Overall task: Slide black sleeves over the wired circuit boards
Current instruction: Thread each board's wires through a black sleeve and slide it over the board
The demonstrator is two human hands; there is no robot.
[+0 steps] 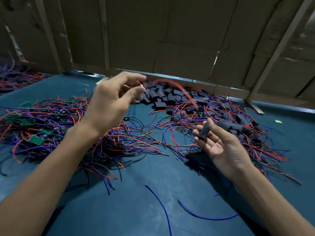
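My left hand (112, 101) is raised above the table, its fingertips pinching a small wired circuit board whose red wire (177, 88) arcs away to the right in a blur. My right hand (219, 145) lies palm up at the right, thumb and fingers holding one black sleeve (204, 131). A heap of empty black sleeves (163, 97) sits at the back centre. Bare green circuit boards (35, 139) with red and blue wires are piled at the left. Sleeved boards (231, 125) lie in the tangle at the right.
The blue table top (153, 184) has loose blue wires (160, 205) near the front. Brown cardboard walls (170, 40) close off the back. Another pile of wires (15, 77) lies at the far left. A small green scrap (278, 121) lies at the right.
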